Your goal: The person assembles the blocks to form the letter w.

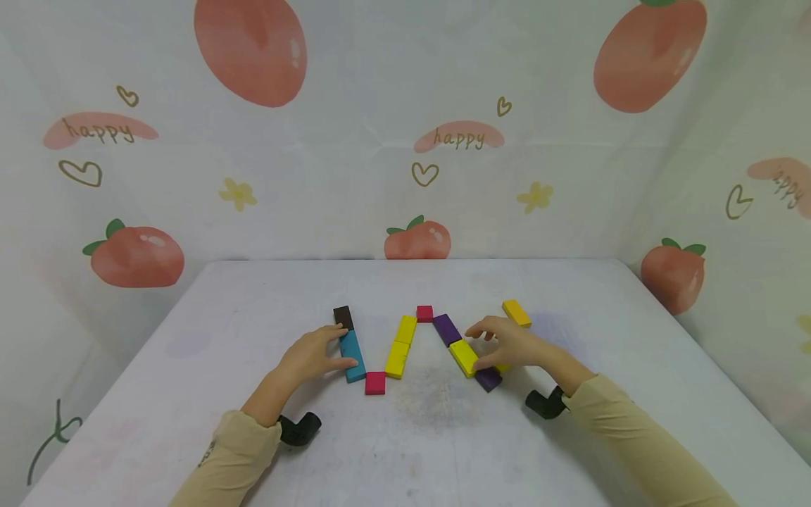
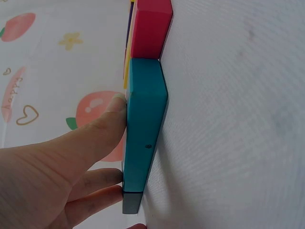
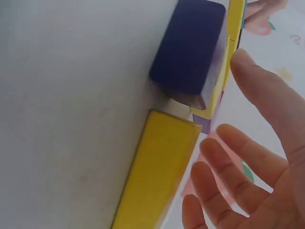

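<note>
- The left hand (image 1: 313,352) is resting on the blue block (image 1: 353,357), its fingers spreading along the top, with the thumb lying toward 5 o'clock and the fingertips toward 11, by the black block (image 1: 343,317).
- The black block is touching the blue block's 11 o'clock end.
- The front red block (image 1: 375,383) is lying at the blue block's 5 o'clock end.
- From there, the near yellow block (image 1: 397,360) and the far yellow block (image 1: 407,329) are running end to end toward 1 o'clock.
- The rear red block (image 1: 424,314) is sitting at 2 o'clock from the far yellow block.
- Beyond it, the upper purple block (image 1: 447,328), the slanting yellow block (image 1: 463,358) and the lower purple block (image 1: 488,379) are descending toward 5 o'clock.
- The right hand (image 1: 507,343) is hovering over the lower stretch, its fingers spreading loosely and gripping nothing; whether the thumb is touching the slanting yellow block, one cannot tell.
- Beneath that hand, a half-hidden yellow block (image 1: 503,367) is lying beside the lower purple block.
- The outlying yellow block (image 1: 516,313) is lying at 1 o'clock from the right hand.
- All the blocks are lying on the white surface (image 1: 405,458), and a fruit-printed cloth (image 1: 355,162) is hanging at 12 o'clock.
</note>
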### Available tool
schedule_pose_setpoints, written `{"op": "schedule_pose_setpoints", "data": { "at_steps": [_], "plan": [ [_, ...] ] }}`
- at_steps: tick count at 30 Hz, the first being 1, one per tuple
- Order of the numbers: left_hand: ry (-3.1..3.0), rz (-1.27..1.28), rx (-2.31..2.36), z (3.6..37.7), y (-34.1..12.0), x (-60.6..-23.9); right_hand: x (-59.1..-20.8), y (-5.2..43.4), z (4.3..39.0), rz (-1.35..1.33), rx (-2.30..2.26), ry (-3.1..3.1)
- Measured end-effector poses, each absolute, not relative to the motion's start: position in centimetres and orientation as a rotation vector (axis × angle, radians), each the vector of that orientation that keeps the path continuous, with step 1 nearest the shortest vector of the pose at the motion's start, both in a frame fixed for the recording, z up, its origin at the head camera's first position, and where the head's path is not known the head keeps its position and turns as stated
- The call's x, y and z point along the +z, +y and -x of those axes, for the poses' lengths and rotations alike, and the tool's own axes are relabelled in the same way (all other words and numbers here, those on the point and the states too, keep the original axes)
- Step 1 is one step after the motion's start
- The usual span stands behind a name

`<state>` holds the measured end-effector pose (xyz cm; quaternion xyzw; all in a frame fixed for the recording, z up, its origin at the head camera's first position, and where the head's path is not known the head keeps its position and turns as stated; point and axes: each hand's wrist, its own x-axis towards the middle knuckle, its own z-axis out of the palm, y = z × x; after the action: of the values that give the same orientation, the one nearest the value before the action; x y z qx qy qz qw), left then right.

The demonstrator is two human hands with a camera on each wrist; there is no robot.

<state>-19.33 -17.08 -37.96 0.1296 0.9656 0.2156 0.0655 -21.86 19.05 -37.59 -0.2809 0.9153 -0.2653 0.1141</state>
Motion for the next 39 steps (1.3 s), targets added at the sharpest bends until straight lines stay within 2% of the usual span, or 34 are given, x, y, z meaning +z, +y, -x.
{"op": "schedule_pose_setpoints", "data": {
  "at_steps": [39],
  "plan": [
    [2.912, -0.380, 0.633, 19.27, -16.95, -37.67, -37.81, 18.57, 21.96, 0.763, -0.679, 2.697]
  ]
}}
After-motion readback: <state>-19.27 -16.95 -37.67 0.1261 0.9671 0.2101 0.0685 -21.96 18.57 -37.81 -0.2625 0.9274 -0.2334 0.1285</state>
